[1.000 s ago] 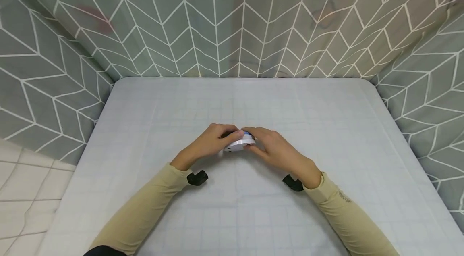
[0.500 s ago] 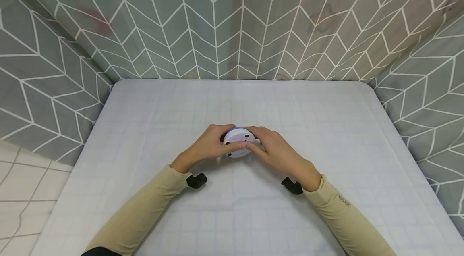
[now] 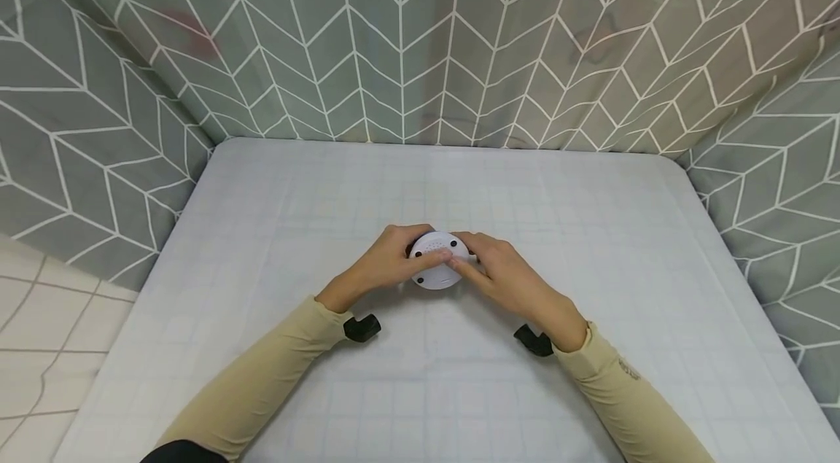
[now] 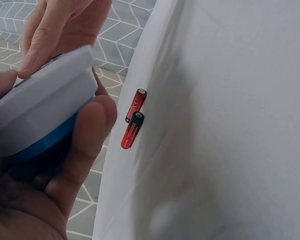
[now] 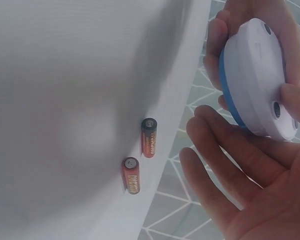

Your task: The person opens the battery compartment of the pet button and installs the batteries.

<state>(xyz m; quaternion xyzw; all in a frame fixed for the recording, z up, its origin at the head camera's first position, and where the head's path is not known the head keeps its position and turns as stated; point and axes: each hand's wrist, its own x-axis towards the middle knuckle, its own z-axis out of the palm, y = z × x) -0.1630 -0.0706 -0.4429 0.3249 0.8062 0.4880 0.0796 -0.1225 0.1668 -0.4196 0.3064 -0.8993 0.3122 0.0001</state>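
Note:
A round white device (image 3: 434, 279) with a blue band and black feet on its flat underside is held above the table between both hands, underside tilted toward the head camera. My left hand (image 3: 383, 260) grips it from the left, fingers curled round its blue side and thumb across the underside. From the right, my right hand (image 3: 508, 275) holds its edge, thumb tip on the underside near the left thumb; its other fingers spread out in the right wrist view. Two red-and-black batteries, one (image 5: 148, 139) and another (image 5: 131, 176), lie on the table below, hidden in the head view.
A pale cloth covers the table (image 3: 433, 375). Grey curtains (image 3: 420, 40) with white zigzag lines hang along the far and side edges. White floor tiles (image 3: 59, 332) show at the lower left. Dark wrist camera mounts (image 3: 362, 329) stick out below the sleeves.
The device has tipped from nearly edge-on to showing its flat underside. The left thumb has moved across that face, and the right thumb now lies on it too.

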